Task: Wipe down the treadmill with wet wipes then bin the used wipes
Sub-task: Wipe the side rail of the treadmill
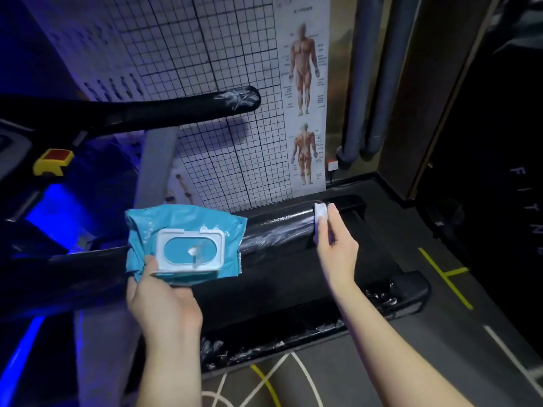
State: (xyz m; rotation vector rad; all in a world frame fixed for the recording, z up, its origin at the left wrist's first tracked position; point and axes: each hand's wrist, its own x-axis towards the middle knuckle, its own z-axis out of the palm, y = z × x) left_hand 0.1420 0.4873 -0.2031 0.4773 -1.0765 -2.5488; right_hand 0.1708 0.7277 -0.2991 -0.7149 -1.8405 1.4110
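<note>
Straight ahead of you: white grid chart (205,54) on wall, black lines, small figures along its left edge. Right of it, edge to edge: muscle poster (304,92), front-view body above, back-view body below, labels too blurred to read. Further right: two grey pipes (370,83) running down side by side. Near their base: small red-and-white socket (333,165). On dark floor at your right: yellow T-shaped line (442,274), white stripe (507,351). Near your feet: curved white lines (308,377). At your left: blue glow (55,207).
</note>
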